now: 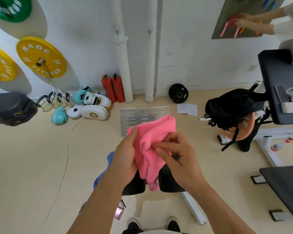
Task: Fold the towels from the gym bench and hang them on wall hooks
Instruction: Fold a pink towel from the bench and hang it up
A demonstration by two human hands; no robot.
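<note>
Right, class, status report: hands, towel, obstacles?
Left hand and right hand both grip pink towel, part-folded, above the bench. Blue towel waits on bench. Wall hooks bare, nothing blocking.

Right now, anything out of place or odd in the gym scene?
Mostly floor clutter: boxing gloves and pads lie loose by the wall, a sheet of paper and a metal plate lie on the floor. The pink towel is bunched, not folded yet.
</note>
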